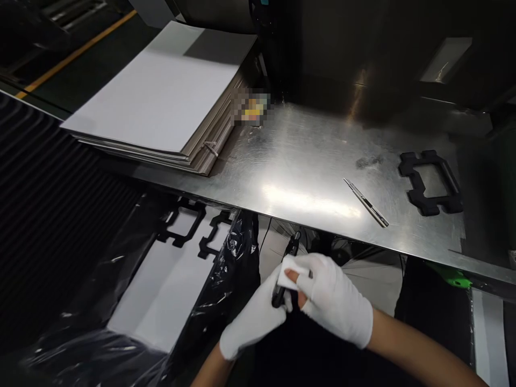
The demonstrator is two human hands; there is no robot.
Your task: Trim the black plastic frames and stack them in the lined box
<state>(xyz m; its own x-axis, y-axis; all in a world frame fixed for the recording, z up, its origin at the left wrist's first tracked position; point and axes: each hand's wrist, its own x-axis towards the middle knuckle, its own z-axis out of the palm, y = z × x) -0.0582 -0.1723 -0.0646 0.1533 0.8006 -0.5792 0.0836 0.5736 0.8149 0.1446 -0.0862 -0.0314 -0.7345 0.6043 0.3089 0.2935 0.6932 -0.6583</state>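
Observation:
In front of my body, my left hand [260, 309] in a white glove is closed around a slim black part [293, 244], seen nearly edge-on. Its exact kind is hard to tell, since both gloves cover much of it. My right hand [332, 295], gloved too with bare fingertips showing, pinches a small folded white cloth [291, 271] against that part. On the metal table ahead lie a thin craft knife [366, 202] and, farther right, a flat black frame [415, 193] with notched edges.
A thick stack of white sheets [161, 86] stands at the table's back left. Below the table edge, a box lined with black plastic [217, 290] holds a white sheet [161, 290] and two more black frames [177, 239]. A green object [453, 277] sits under the right edge.

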